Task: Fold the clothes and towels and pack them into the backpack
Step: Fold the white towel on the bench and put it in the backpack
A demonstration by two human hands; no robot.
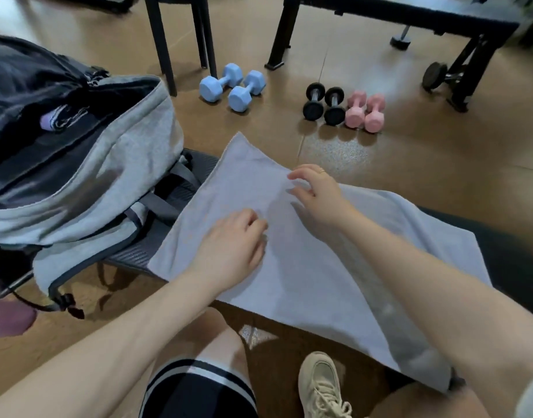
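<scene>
Both hands lay on pale towel (304,267): left hand (229,251) fingers curled, right hand (316,194) loosely spread, neither gripping. Left of left hand, grey backpack (108,176) gaped open, dark clothing (33,86) inside.

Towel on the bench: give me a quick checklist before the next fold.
1. Towel spread flat on bench: ok, near edge overhangs.
2. Left hand on towel: ok, resting on it, fingers curled.
3. Right hand gripping the cloth: cannot tell, fingers curled just over it.
4. Backpack open: ok.
5. Space left in backpack: cannot tell; dark clothing already fills its mouth.
</scene>
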